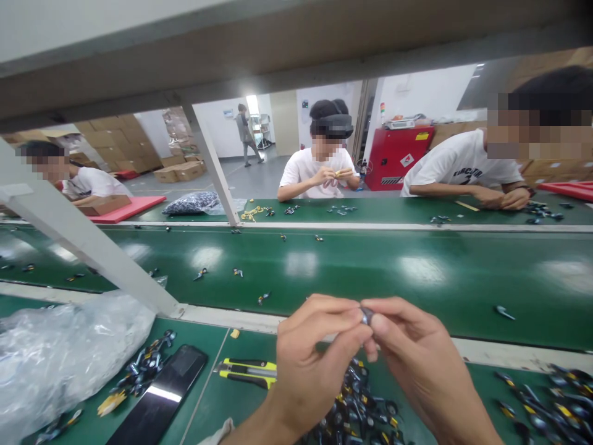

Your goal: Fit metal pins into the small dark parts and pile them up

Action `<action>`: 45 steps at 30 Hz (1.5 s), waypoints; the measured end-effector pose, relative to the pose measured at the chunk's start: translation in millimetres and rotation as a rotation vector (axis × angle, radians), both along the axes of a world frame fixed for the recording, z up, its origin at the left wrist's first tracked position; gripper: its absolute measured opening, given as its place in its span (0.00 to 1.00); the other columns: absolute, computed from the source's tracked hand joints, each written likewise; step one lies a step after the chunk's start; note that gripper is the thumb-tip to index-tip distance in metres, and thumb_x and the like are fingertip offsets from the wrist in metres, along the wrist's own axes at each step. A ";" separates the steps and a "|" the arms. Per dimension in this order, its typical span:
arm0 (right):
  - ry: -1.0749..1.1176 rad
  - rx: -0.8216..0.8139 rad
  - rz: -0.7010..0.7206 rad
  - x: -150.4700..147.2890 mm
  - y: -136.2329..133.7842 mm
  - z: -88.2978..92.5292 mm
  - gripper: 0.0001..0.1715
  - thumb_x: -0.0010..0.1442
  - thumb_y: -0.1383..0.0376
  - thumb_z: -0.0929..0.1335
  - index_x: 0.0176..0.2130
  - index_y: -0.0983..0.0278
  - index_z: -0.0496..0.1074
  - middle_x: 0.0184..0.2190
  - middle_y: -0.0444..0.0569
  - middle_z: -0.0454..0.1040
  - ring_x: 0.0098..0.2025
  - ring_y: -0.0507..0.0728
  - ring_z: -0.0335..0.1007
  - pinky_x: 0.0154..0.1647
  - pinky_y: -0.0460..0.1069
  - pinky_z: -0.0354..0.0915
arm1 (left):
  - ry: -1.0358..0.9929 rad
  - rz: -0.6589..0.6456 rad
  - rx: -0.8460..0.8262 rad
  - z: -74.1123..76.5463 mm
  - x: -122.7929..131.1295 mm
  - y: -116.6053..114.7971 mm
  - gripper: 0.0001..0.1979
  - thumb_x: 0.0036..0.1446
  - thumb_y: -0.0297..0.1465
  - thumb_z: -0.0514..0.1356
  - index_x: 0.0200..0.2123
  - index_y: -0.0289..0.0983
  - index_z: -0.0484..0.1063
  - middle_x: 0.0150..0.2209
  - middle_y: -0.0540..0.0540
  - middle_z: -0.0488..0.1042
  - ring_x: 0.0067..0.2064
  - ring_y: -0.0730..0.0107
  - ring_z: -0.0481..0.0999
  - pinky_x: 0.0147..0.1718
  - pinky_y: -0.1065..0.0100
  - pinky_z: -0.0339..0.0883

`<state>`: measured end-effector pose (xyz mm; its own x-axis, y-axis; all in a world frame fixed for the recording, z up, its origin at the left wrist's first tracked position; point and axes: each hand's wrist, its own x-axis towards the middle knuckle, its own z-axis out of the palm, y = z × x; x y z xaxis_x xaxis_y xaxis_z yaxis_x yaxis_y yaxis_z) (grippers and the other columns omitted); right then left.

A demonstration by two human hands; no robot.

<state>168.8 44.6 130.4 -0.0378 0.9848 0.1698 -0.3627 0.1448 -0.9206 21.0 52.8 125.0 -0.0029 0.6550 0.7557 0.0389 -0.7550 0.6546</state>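
My left hand point(312, 358) and my right hand point(417, 358) meet in front of me, fingertips pinched together on a small dark part point(365, 315) held between them. Below the hands lies a pile of small black and yellow parts point(359, 405) on the green bench top. More such parts point(551, 395) lie at the right, and a smaller cluster of parts point(143, 364) at the left.
A yellow and black utility knife point(245, 371) and a black phone point(160, 395) lie left of my hands, beside a clear plastic bag point(60, 358). A green conveyor belt point(370, 272) carries scattered parts. Three people sit across it; a slanted grey frame post point(83, 241) crosses the left.
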 end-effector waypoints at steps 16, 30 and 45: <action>-0.127 -0.071 0.106 3.4 -2.1 1.7 0.08 0.58 0.61 0.77 0.30 0.61 0.79 0.19 0.42 0.79 0.23 0.49 0.74 0.29 0.41 0.70 | -0.156 -0.171 -0.458 23.1 -2.3 -7.0 0.11 0.52 0.18 0.65 0.33 0.39 0.82 0.35 0.50 0.83 0.38 0.73 0.83 0.38 0.77 0.78; -0.150 0.009 -0.035 5.9 -5.5 2.8 0.04 0.60 0.61 0.76 0.34 0.58 0.83 0.22 0.43 0.81 0.25 0.51 0.78 0.30 0.41 0.75 | 0.085 -0.008 -0.123 17.5 -3.7 -8.1 0.14 0.59 0.18 0.66 0.42 0.42 0.84 0.42 0.48 0.85 0.42 0.73 0.83 0.43 0.75 0.76; -0.291 0.136 -0.127 2.3 -5.9 11.2 0.04 0.59 0.67 0.76 0.35 0.57 0.83 0.28 0.43 0.85 0.28 0.52 0.83 0.31 0.38 0.77 | -0.071 -0.165 -0.408 25.6 -7.5 -10.6 0.12 0.56 0.18 0.64 0.37 0.39 0.82 0.41 0.47 0.82 0.43 0.68 0.82 0.44 0.72 0.77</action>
<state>171.1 38.7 141.6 0.0173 0.9537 0.3002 -0.0587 0.3007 -0.9519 13.5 42.2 150.5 0.0840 0.8954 0.4373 -0.1162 -0.4271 0.8967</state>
